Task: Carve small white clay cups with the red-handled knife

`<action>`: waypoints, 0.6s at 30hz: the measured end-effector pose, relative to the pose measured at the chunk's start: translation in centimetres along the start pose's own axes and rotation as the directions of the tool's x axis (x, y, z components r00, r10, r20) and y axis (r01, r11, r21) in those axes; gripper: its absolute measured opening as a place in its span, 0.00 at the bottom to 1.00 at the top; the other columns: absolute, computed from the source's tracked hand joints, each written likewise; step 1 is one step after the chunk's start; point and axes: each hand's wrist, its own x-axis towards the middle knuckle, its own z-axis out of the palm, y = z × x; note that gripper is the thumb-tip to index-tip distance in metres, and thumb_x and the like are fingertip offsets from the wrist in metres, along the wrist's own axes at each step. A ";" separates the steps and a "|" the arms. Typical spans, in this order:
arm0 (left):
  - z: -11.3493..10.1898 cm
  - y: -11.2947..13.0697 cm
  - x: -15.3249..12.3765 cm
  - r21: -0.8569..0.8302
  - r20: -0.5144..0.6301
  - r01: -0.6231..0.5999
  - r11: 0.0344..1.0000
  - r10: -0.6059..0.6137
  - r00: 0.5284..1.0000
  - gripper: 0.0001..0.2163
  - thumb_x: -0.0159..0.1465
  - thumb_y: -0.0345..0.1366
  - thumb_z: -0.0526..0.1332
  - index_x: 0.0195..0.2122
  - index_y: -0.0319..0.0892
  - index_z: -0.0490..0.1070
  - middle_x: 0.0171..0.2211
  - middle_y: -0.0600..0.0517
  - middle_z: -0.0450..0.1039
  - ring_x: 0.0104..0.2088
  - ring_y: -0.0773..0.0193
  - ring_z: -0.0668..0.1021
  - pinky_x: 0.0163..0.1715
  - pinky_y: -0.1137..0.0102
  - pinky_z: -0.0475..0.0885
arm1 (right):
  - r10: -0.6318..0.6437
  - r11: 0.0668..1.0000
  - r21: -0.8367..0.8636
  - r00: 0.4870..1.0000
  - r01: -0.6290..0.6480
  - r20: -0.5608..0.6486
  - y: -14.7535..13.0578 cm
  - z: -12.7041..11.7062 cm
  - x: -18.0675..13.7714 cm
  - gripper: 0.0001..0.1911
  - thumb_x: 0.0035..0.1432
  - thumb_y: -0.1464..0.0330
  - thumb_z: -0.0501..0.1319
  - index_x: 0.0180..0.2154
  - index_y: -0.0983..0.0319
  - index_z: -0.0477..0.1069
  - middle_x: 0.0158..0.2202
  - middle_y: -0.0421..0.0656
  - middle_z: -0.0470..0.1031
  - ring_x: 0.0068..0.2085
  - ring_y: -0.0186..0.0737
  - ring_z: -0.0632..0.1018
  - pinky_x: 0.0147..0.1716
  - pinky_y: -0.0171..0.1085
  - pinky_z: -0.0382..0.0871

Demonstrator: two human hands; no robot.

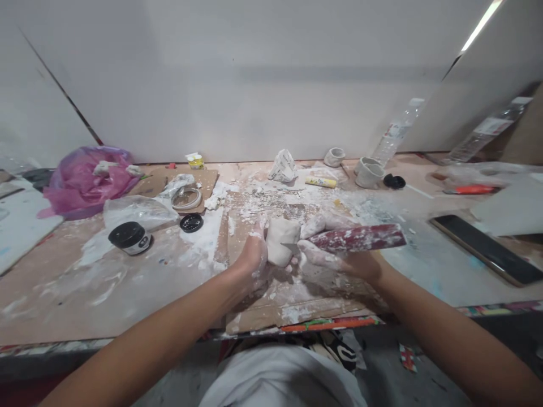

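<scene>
A white lump of clay [281, 240] is held over a dusty cardboard sheet [241, 314]. My left hand [257, 249] wraps round its left side and underneath, where a few fingertips show. Dusted with white, my right hand [326, 257] is closed on a dark red, clay-smeared tool [360, 238] whose blunt end points right. The tool's inner tip lies between the fingers, close to the clay; I cannot tell whether it touches. White crumbs and powder cover the cardboard around both hands.
Two small clay pots [370, 172], a yellow tube [321, 182] and crumpled paper [283, 167] stand behind. To the left are a black-lidded jar [129, 237], a loose lid [191, 223] and a pink plastic bag [91, 181]. A phone [487, 249] lies right.
</scene>
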 end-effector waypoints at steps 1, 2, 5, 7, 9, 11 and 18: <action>0.0 0.1 -0.2 0.018 0.008 0.032 0.999 -0.032 0.999 0.26 0.72 0.45 0.40 0.35 0.34 0.73 0.21 0.44 0.71 0.16 0.57 0.73 0.11 0.68 0.67 | 0.006 1.000 -0.005 1.000 -0.006 -0.023 0.2 -0.1 0.1 0.19 0.53 0.46 0.66 0.29 0.55 0.74 0.25 0.42 0.75 0.32 0.46 0.78 0.33 0.42 0.78; 0.1 0.2 -0.4 0.039 0.010 0.058 0.998 -0.058 0.998 0.27 0.71 0.45 0.39 0.33 0.34 0.73 0.21 0.43 0.71 0.16 0.57 0.73 0.12 0.68 0.67 | 0.009 1.000 -0.010 0.998 -0.010 -0.055 0.4 -0.2 0.1 0.19 0.54 0.46 0.66 0.29 0.54 0.73 0.26 0.43 0.76 0.32 0.47 0.78 0.33 0.42 0.78; 0.2 0.4 -0.7 0.063 0.014 0.102 0.993 -0.103 0.995 0.29 0.72 0.47 0.38 0.31 0.34 0.72 0.21 0.41 0.72 0.17 0.57 0.74 0.13 0.68 0.68 | 0.020 1.000 0.000 0.993 -0.021 -0.113 0.6 -0.4 0.1 0.18 0.56 0.46 0.64 0.30 0.53 0.72 0.29 0.44 0.77 0.34 0.47 0.79 0.33 0.42 0.78; 0.2 0.4 -0.6 0.007 0.007 0.062 0.998 -0.062 0.998 0.26 0.72 0.47 0.41 0.32 0.35 0.72 0.21 0.44 0.71 0.17 0.58 0.74 0.14 0.69 0.69 | 0.022 1.000 0.020 0.997 -0.021 -0.076 0.3 -0.3 0.0 0.17 0.57 0.47 0.64 0.31 0.53 0.73 0.28 0.43 0.77 0.33 0.47 0.79 0.31 0.42 0.78; 0.3 0.4 -0.5 -0.052 0.010 0.026 0.998 -0.025 1.000 0.24 0.72 0.46 0.43 0.34 0.35 0.73 0.20 0.46 0.71 0.16 0.59 0.74 0.13 0.69 0.69 | 0.009 0.999 0.040 1.000 -0.008 -0.024 -0.1 -0.1 -0.2 0.17 0.56 0.46 0.64 0.33 0.52 0.75 0.26 0.42 0.77 0.32 0.47 0.79 0.30 0.42 0.78; 0.3 0.4 -0.6 -0.061 0.037 0.042 0.997 -0.040 0.998 0.24 0.72 0.47 0.44 0.37 0.35 0.73 0.20 0.46 0.71 0.16 0.58 0.74 0.12 0.69 0.68 | -0.004 0.999 0.034 1.000 0.004 -0.021 -0.1 -0.1 -0.3 0.19 0.53 0.45 0.65 0.34 0.52 0.76 0.26 0.42 0.77 0.33 0.48 0.79 0.30 0.43 0.78; 0.3 0.6 -1.1 -0.015 0.147 0.160 0.987 -0.156 0.977 0.29 0.71 0.54 0.44 0.35 0.34 0.72 0.20 0.45 0.71 0.16 0.60 0.74 0.11 0.71 0.66 | 0.085 0.996 0.013 0.964 -0.085 -0.252 1.2 -0.7 -0.5 0.16 0.56 0.48 0.66 0.31 0.53 0.73 0.29 0.43 0.79 0.31 0.47 0.79 0.30 0.44 0.78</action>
